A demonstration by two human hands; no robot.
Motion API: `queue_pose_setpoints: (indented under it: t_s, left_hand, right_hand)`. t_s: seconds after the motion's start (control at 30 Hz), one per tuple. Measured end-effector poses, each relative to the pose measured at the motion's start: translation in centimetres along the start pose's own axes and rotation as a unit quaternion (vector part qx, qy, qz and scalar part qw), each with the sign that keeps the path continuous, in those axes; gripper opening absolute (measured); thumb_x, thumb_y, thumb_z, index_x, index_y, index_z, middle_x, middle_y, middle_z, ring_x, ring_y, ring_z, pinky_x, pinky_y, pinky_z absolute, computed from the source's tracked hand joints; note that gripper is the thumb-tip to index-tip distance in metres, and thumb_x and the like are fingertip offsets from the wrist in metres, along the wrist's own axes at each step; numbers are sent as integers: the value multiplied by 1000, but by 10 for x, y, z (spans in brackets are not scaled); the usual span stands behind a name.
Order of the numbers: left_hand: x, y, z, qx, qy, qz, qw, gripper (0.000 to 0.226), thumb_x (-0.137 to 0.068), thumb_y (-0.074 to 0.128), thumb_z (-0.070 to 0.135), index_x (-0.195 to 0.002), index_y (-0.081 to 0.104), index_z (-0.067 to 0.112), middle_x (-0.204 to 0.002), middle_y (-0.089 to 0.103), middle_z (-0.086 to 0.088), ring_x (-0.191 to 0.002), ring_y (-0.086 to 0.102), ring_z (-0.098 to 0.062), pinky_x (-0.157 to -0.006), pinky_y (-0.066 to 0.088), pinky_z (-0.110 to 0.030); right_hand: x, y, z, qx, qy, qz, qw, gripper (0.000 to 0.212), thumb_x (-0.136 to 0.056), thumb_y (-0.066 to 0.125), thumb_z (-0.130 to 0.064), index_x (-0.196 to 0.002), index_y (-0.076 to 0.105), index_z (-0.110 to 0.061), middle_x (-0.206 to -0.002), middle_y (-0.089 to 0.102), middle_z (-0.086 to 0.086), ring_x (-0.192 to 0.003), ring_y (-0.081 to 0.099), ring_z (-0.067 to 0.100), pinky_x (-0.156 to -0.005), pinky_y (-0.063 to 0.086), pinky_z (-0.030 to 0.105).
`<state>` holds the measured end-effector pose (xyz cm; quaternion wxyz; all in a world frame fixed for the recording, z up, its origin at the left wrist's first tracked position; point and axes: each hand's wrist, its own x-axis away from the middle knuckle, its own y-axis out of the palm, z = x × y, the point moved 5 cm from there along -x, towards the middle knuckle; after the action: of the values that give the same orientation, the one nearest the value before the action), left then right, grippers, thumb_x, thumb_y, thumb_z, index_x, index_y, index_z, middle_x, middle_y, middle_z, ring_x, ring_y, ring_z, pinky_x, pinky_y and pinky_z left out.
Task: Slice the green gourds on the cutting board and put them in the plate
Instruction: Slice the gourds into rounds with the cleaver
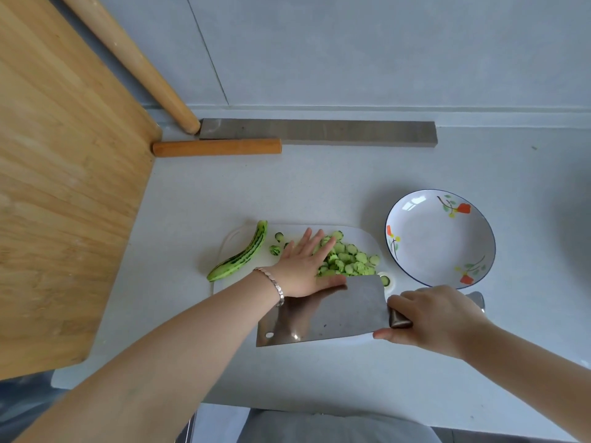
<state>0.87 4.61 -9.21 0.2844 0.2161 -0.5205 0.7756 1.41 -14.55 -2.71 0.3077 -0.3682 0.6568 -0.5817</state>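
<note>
Lying on grey counter [319,180] by wall: white cutting board [358,233], plate [415,244].

A white cutting board [364,233] with rounded corners lies flat on the pale counter, its long side running from 9 to 3 o'clock. At its 9 o'clock end rests one whole green gourd [241,254], curved, pale green with dark green ridged stripes, tilted from 7 toward 1 o'clock and overhanging the board's edge. Toward 3 o'clock, a loose heap of gourd slices [350,262] sits mid-board: thin rounds, light green inside with dark rims. A few stray slices lie between heap and whole gourd. At 3 o'clock, just beside the board, stands the plate [440,239], round, white, blue-rimmed, painted with orange flowers, holding no slices.
</note>
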Motion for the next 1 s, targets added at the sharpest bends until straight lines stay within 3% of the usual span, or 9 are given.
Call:
queue_pose_setpoints:
  t_s: [0.17, 0.27, 0.33, 0.4, 0.47, 0.53, 0.67, 0.8, 1.0]
  left_hand:
    - [-8, -8, -8, 15, -40, 57, 997, 68, -95, 22, 56, -148, -6, 24, -155, -14, -2, -139, -20, -17, -114, -7, -45]
    - [3, -33, -19, 68, -49, 193, 977, 54, -99, 35, 39, -144, 27, 11, -150, 26, -9, -138, 21, -20, -110, 20, -38]
    - [18, -49, -44, 133, -98, 296, 941, 37, -95, 48, 23, -128, 49, 6, -130, 51, -11, -120, 47, -25, -97, 36, -33]
    - [34, -54, -78, 151, -184, 357, 903, 26, -89, 54, 13, -113, 58, 5, -113, 58, -13, -107, 53, -29, -87, 41, -34]
    - [48, -47, -102, 130, -251, 356, 890, 26, -85, 60, 16, -109, 59, 5, -108, 59, -12, -103, 53, -31, -83, 41, -36]
    - [52, -36, -110, 112, -262, 319, 904, 30, -81, 66, 25, -104, 60, 7, -104, 62, -9, -100, 54, -31, -80, 42, -35]
    - [49, -20, -106, 58, -246, 297, 921, 21, -82, 65, 24, -96, 61, 10, -100, 61, -6, -98, 55, -29, -74, 40, -34]
    - [49, -9, -108, 45, -264, 248, 931, 25, -86, 58, 21, -109, 59, 11, -111, 55, -9, -106, 50, -29, -81, 39, -35]
    - [92, 9, -111, 1, -263, 255, 930, 23, -81, 59, 17, -100, 53, 5, -96, 58, -14, -88, 51, -32, -64, 37, -33]
  right_hand:
    - [2, -4, 8, 3, 0, 1, 1000, 74, -90, 8, -68, -47, 48, -23, -37, 42, -12, -29, 43, 11, -41, 15, 16]
    - [2, -7, 13, -7, 59, -65, 996, 79, -85, -1, -74, -50, 49, -23, -42, 47, -9, -34, 48, 11, -38, 19, 18]
    - [6, -15, 11, 4, 101, -76, 992, 79, -71, -11, -83, -67, 45, -27, -62, 55, -8, -57, 55, 11, -43, 25, 19]
    - [15, -6, 15, -41, 190, -148, 970, 61, -78, 15, -81, -77, 41, -26, -72, 53, -9, -73, 51, 11, -45, 23, 16]
    - [19, -1, 15, -123, 286, -152, 938, 48, -84, 41, -67, -76, 49, -21, -63, 51, -6, -65, 50, 14, -48, 30, 19]
    - [18, 1, 11, -218, 338, -119, 908, 45, -85, 50, -57, -67, 52, -16, -51, 44, -4, -49, 41, 12, -49, 31, 24]
    - [13, 5, 3, -343, 389, -81, 851, 52, -88, 52, -47, -55, 32, -13, -44, 28, -7, -43, 26, 11, -44, 21, 20]
    - [11, 12, -3, -382, 407, -90, 825, 57, -88, 49, -51, -64, 41, 0, -56, 34, 3, -51, 29, 16, -53, 26, 26]
    - [9, 30, -43, -512, 427, -182, 723, 49, -89, 45, -54, -61, 45, -14, -43, 37, -6, -35, 30, 12, -41, 28, 19]
